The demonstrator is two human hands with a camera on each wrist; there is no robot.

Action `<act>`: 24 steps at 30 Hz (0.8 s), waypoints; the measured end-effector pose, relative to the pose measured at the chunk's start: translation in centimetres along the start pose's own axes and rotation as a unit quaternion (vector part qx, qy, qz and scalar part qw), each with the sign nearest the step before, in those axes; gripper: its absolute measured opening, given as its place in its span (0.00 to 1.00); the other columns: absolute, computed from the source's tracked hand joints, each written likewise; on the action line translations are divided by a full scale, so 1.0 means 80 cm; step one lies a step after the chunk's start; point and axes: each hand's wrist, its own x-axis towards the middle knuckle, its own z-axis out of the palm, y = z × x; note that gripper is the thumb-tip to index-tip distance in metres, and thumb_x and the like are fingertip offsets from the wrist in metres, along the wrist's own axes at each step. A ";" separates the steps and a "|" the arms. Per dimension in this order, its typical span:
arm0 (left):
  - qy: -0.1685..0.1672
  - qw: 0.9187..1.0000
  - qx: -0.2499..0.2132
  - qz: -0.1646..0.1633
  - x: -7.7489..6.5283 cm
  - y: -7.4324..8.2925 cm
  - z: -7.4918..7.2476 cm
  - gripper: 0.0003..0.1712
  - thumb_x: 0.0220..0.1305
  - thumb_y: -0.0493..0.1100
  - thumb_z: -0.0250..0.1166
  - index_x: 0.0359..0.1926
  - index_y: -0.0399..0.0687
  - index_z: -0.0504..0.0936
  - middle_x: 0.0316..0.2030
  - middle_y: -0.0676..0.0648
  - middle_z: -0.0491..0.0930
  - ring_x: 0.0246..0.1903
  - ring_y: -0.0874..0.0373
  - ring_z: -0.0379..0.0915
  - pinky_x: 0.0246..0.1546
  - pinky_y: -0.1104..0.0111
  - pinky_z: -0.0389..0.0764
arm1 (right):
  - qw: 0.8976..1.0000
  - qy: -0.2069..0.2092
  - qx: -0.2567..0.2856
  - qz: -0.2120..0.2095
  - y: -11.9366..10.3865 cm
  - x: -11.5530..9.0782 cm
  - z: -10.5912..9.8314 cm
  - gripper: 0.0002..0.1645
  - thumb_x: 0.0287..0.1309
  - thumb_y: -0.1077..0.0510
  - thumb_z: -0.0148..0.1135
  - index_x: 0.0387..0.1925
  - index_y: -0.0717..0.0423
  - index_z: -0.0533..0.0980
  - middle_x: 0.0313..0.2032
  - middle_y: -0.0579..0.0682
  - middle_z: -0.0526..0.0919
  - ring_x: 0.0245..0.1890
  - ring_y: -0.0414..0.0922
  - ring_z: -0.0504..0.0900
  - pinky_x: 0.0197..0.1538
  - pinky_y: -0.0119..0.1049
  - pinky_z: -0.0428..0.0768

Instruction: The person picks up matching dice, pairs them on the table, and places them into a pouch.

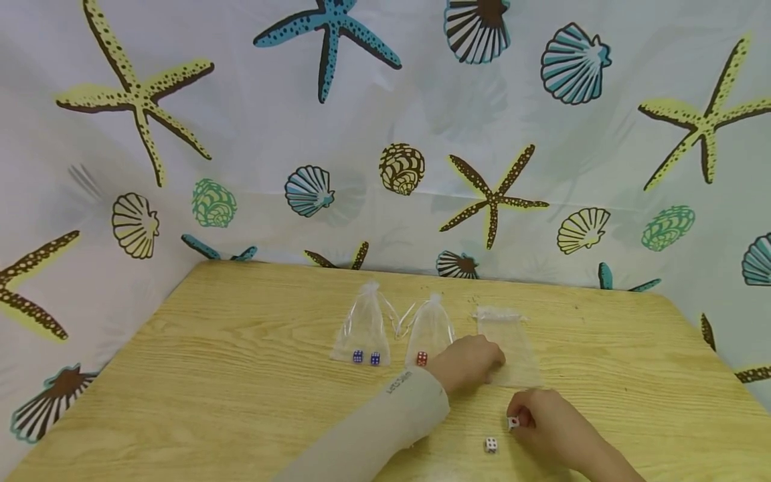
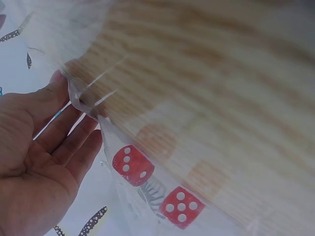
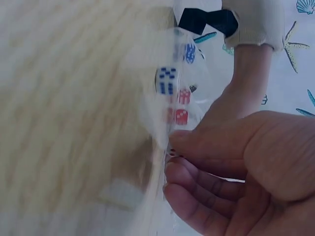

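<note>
My right hand pinches a white die between thumb and fingers, just above the wooden table. Left of it, a second white die rests on the tabletop. My left hand reaches to the rightmost sheer drawstring bag, which lies flat with no dice showing in it. In the left wrist view, the thumb and fingers grip a fold of sheer fabric. Two red dice show through the middle bag; from the head, only one is visible beside the left hand.
The middle bag and the left bag lie side by side, cords between them. Two blue-marked dice are inside the left one. Behind the wooden table hangs a cloth printed with starfish and shells.
</note>
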 end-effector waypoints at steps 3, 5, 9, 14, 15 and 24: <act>-0.001 1.000 0.002 -0.005 -0.001 0.001 -0.001 0.09 0.58 0.42 0.68 0.41 0.53 0.83 0.34 0.55 0.81 0.33 0.64 0.72 0.37 0.74 0.73 | 1.000 -0.013 0.011 -0.002 -0.003 -0.003 0.004 0.06 0.50 0.67 0.63 0.26 0.53 0.78 0.20 0.40 0.72 0.20 0.32 0.66 0.24 0.28 0.68; -0.002 1.000 -0.001 -0.011 -0.001 0.002 -0.001 0.10 0.58 0.42 0.68 0.42 0.53 0.83 0.36 0.55 0.81 0.35 0.64 0.74 0.38 0.74 0.74 | 1.000 -0.021 0.018 0.000 -0.003 -0.004 0.007 0.06 0.51 0.66 0.62 0.26 0.52 0.78 0.20 0.39 0.72 0.21 0.32 0.66 0.25 0.28 0.68; -0.005 1.000 -0.010 -0.022 -0.003 0.005 0.000 0.14 0.58 0.42 0.68 0.46 0.54 0.83 0.40 0.55 0.83 0.41 0.63 0.77 0.44 0.75 0.76 | 0.999 -0.036 0.020 -0.007 0.000 -0.005 0.012 0.07 0.52 0.66 0.61 0.26 0.51 0.78 0.20 0.39 0.72 0.20 0.31 0.66 0.25 0.28 0.67; 0.002 1.000 -0.017 -0.022 -0.004 0.007 0.000 0.15 0.57 0.41 0.69 0.47 0.55 0.84 0.42 0.56 0.83 0.42 0.64 0.77 0.45 0.76 0.76 | 0.999 -0.042 0.019 -0.018 0.003 -0.004 0.015 0.07 0.52 0.66 0.62 0.26 0.50 0.77 0.19 0.37 0.70 0.19 0.30 0.64 0.24 0.27 0.66; 0.006 1.000 -0.017 -0.019 -0.003 0.007 -0.001 0.13 0.56 0.41 0.69 0.45 0.54 0.85 0.39 0.56 0.83 0.39 0.65 0.76 0.42 0.76 0.76 | 0.999 -0.042 0.018 -0.019 0.003 -0.003 0.015 0.08 0.52 0.66 0.62 0.26 0.50 0.77 0.19 0.37 0.69 0.19 0.30 0.63 0.24 0.27 0.66; 0.038 0.999 -0.013 0.021 0.004 0.005 -0.001 0.21 0.56 0.30 0.63 0.14 0.51 0.66 0.15 0.55 0.59 0.19 0.66 0.51 0.20 0.77 0.54 | 0.999 -0.042 0.019 -0.018 0.004 -0.001 0.014 0.07 0.53 0.65 0.64 0.27 0.49 0.77 0.20 0.37 0.69 0.20 0.29 0.64 0.24 0.27 0.66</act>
